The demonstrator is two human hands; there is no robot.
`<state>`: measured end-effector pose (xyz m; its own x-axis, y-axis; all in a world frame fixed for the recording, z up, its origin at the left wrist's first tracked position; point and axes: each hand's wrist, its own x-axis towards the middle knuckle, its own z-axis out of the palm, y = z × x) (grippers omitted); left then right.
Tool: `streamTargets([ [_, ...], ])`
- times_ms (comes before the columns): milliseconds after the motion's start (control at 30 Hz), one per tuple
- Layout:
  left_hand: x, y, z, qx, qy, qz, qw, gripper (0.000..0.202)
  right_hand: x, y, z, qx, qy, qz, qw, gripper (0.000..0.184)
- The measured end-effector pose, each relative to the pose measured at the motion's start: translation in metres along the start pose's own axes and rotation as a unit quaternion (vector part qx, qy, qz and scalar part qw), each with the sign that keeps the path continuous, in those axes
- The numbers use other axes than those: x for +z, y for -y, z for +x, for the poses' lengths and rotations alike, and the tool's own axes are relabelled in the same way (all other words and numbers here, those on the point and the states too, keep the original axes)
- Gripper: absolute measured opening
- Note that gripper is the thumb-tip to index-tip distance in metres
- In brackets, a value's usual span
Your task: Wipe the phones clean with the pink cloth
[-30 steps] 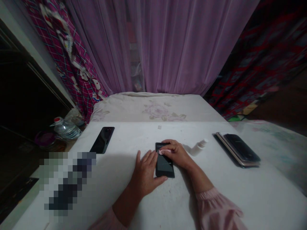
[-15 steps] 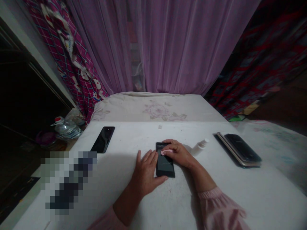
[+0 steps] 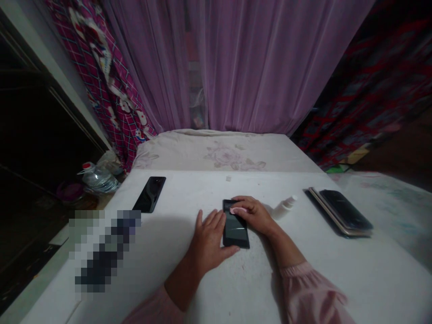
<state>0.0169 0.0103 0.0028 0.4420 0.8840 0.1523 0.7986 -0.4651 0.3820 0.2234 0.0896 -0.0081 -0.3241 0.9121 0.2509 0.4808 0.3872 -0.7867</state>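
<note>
A sheer purple curtain (image 3: 243, 67) hangs across the back, and a pink checked cloth with cartoon print (image 3: 101, 81) hangs at its left side. All places here I give from the black smartphone (image 3: 235, 225), which lies flat in the middle of the white table (image 3: 320, 279), with its screen up. Far behind this phone is a pale quilt with flower pattern (image 3: 222, 155). To its left lies a second black phone (image 3: 149, 194), and a blurred patch (image 3: 104, 247) covers something nearer, so I cannot tell what it is. To its right stands a small white bottle (image 3: 286, 206) lying on its side, and further right is a dark phone on a gold-edged device (image 3: 340, 211). The left hand (image 3: 209, 243) lies open beside the phone, its fingers (image 3: 211, 220) spread, and the thumb (image 3: 231, 254) touches the lower edge. The right hand (image 3: 254, 215) is curled over the upper part of the phone, and its fingers (image 3: 246, 208) pinch a small pink wipe (image 3: 237, 210) against the screen. No brand or writing can be read on any thing
</note>
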Motion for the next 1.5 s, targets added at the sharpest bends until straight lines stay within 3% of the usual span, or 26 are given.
streamTargets([
  [433,0.004,0.003,-0.004,0.004,0.009,0.014,1.000,0.082,0.012,0.007,-0.003,-0.005,-0.061,-0.048,0.997,0.023],
  [667,-0.002,-0.004,-0.009,-0.002,0.004,0.015,1.000,0.080,0.009,0.009,-0.010,0.030,-0.025,0.007,0.999,0.023],
  [867,-0.005,-0.006,-0.012,-0.008,0.001,0.002,1.000,0.078,0.007,0.009,-0.021,0.016,0.011,0.018,1.000,0.023],
  [1133,0.001,-0.002,-0.009,-0.008,-0.009,-0.008,1.000,0.080,0.019,0.009,-0.012,0.046,-0.089,-0.032,0.994,0.026],
  [1300,0.000,-0.002,-0.009,-0.005,-0.011,-0.015,1.000,0.079,0.020,0.012,-0.008,0.067,-0.104,-0.058,0.991,0.025],
  [1400,0.000,-0.002,-0.010,-0.003,-0.009,-0.014,1.000,0.079,0.015,0.012,-0.012,0.049,-0.089,-0.042,0.994,0.024],
  [1500,0.000,-0.001,-0.010,0.002,-0.012,-0.012,1.000,0.081,0.007,0.014,-0.022,0.006,-0.024,-0.008,1.000,0.022],
])
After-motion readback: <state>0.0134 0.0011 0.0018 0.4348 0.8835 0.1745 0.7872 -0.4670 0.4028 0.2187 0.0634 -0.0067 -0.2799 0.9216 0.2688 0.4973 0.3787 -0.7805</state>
